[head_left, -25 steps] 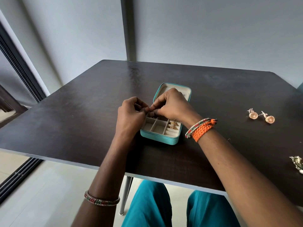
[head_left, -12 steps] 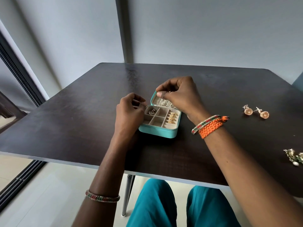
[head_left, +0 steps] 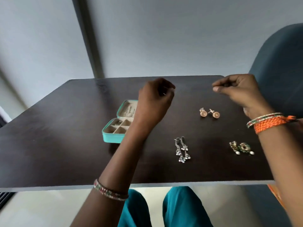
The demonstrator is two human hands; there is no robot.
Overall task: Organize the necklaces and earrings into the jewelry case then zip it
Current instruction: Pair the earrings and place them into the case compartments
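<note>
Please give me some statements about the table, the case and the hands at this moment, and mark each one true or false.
1. The case is zipped shut. False: it lies open, its compartments showing.
2. Three pairs of earrings lie on the table outside the case. True: round gold earrings, long silver earrings, green earrings.
3. The right hand rests on the case. False: it is raised over the far right of the table.
4. The left hand has curled fingers. True.
</note>
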